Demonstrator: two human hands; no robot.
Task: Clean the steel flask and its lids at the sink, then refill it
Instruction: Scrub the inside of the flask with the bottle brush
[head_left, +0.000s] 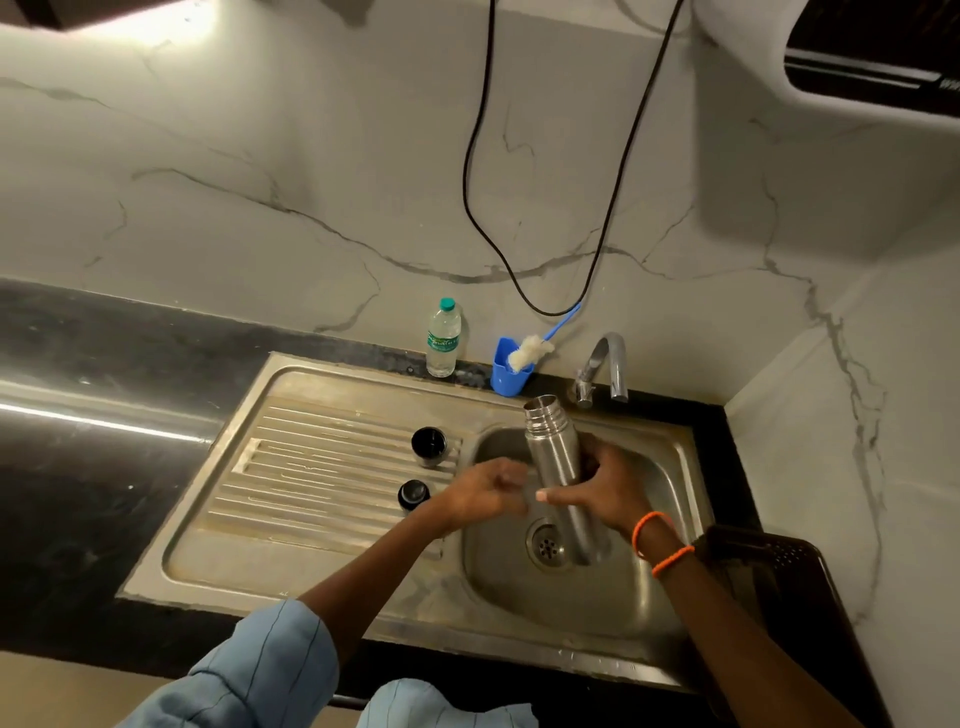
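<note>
Two lids (428, 446) stand on the draining board, left of the basin. The right hand (597, 488) grips the steel flask (558, 467) over the sink (675, 467), mouth up and tilted away. The left hand (488, 493), fingers loosely curled and holding nothing, is just beside it.
</note>
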